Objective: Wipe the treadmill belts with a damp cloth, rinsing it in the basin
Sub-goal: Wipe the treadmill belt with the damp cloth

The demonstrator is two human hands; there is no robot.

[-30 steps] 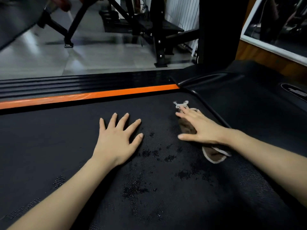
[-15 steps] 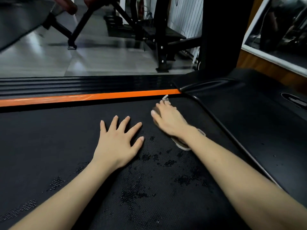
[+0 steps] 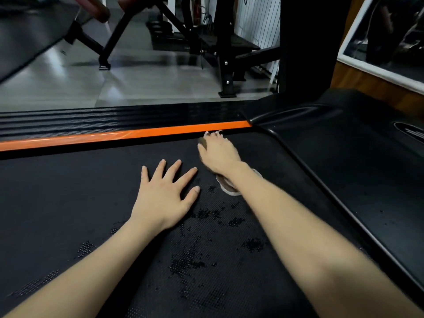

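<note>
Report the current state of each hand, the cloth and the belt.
Black textured treadmill belt: wet patches between the forearms.
Brown white-edged cloth: flattened on belt under right hand.
Right hand: pressing cloth down beside orange side stripe.
Left hand: flat on belt, fingers spread, holding nothing.

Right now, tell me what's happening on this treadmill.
A person is wiping the treadmill belt. The right hand presses a brown cloth flat on it, up by the orange stripe. The left hand rests flat beside it, fingers spread. Nearer the camera lie wet patches.
</note>
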